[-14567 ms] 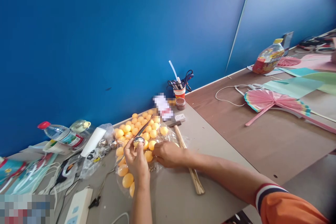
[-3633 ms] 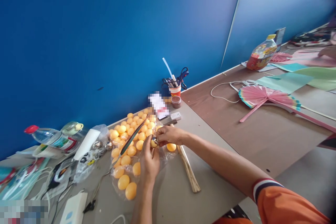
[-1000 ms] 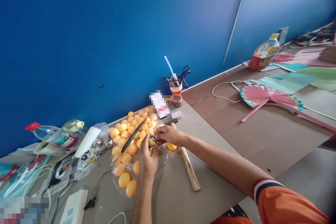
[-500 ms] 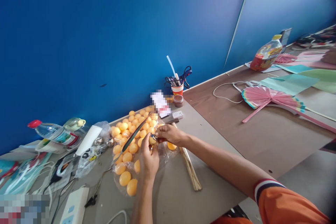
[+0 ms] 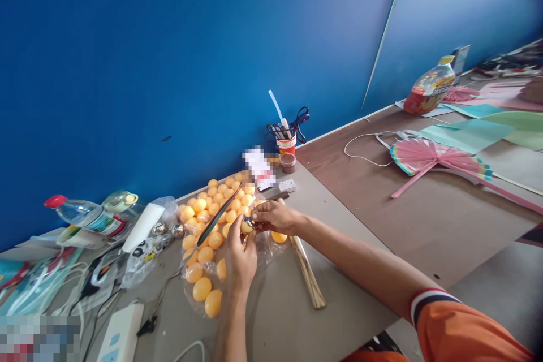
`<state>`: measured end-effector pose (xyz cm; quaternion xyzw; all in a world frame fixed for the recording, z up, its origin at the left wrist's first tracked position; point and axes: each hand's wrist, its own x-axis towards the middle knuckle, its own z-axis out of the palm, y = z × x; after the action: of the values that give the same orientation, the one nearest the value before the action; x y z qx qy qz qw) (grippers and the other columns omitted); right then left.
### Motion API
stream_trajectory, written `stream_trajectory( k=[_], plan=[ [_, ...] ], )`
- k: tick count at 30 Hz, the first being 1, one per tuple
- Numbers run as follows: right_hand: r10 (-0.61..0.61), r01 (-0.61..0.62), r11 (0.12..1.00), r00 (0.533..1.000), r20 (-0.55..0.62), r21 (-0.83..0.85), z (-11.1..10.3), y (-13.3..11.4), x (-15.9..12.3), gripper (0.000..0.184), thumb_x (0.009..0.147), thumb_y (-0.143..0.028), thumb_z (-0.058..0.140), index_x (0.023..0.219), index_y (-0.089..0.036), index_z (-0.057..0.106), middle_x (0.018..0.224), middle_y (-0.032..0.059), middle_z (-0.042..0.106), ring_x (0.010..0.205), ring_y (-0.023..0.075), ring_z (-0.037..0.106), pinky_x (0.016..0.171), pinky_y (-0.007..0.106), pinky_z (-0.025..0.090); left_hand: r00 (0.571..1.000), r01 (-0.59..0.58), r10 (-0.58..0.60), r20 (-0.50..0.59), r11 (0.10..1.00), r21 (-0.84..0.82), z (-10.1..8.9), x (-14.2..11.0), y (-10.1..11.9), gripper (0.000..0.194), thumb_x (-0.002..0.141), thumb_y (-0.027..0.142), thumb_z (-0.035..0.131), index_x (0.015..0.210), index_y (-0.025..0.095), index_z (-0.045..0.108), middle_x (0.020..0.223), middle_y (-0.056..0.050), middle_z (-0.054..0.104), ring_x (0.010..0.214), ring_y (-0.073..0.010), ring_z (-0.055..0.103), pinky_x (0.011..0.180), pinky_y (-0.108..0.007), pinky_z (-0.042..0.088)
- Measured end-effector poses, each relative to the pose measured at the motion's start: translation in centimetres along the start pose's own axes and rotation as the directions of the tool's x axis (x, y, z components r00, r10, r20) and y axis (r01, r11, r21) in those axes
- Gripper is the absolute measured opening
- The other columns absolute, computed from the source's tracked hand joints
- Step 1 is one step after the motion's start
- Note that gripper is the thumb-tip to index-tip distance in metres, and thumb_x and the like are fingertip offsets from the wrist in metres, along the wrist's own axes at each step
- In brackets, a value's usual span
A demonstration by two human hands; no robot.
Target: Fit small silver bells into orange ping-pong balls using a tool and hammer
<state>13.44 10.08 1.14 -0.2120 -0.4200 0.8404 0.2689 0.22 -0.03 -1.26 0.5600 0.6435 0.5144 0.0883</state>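
My left hand point(image 5: 240, 257) is closed round a yellow ping-pong ball point(image 5: 245, 227), holding it up above the grey table point(image 5: 339, 226). My right hand point(image 5: 275, 217) pinches at the ball's right side, where a small shiny bit shows between the fingertips; what it is I cannot make out. Below and behind both hands lies a heap of several orange ping-pong balls point(image 5: 212, 209) on a clear plastic bag point(image 5: 193, 300). A long dark strip point(image 5: 218, 218) lies slanted across the heap.
Bamboo sticks point(image 5: 309, 278) lie right of my hands. Two silver balls point(image 5: 167, 230), a white tube point(image 5: 142, 228), a water bottle point(image 5: 82, 216) and cables sit at the left. A cup of pens point(image 5: 287, 138) stands by the blue wall. A pink paper fan point(image 5: 428, 157) lies on the brown table.
Over the last second both hands stay together on the ball with barely any shift. Long before, my left hand held a silver ball and my right rested on the bag.
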Motion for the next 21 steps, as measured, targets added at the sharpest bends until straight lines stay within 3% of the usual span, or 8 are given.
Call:
stream_trajectory(
  k=[16,21],
  plan=[
    [-0.016,0.014,0.998,0.999,-0.034,-0.064,-0.09,0.17,0.17,0.037,0.065,-0.037,0.092,0.065,-0.016,0.062,0.056,-0.0043,0.057,0.056,0.0094,0.055,0.068,0.027,0.054,1.0,0.012,-0.012,0.005,1.0,0.015,-0.07,-0.02,0.51,0.038,0.091,0.028,0.06,0.128,0.019,0.066,0.128,-0.017,0.071,0.12,-0.0312,0.068,0.1,-0.046,0.058],
    [-0.036,0.036,0.998,0.999,0.006,0.048,-0.08,0.24,0.24,0.041,0.059,-0.039,0.096,0.07,-0.014,0.065,0.063,-0.0028,0.062,0.058,0.0087,0.054,0.067,0.027,0.051,1.0,0.022,-0.022,-0.002,1.0,0.002,-0.16,0.02,0.87,0.039,0.091,0.03,0.061,0.128,0.018,0.066,0.129,-0.018,0.071,0.119,-0.0306,0.069,0.1,-0.045,0.058]
  ],
)
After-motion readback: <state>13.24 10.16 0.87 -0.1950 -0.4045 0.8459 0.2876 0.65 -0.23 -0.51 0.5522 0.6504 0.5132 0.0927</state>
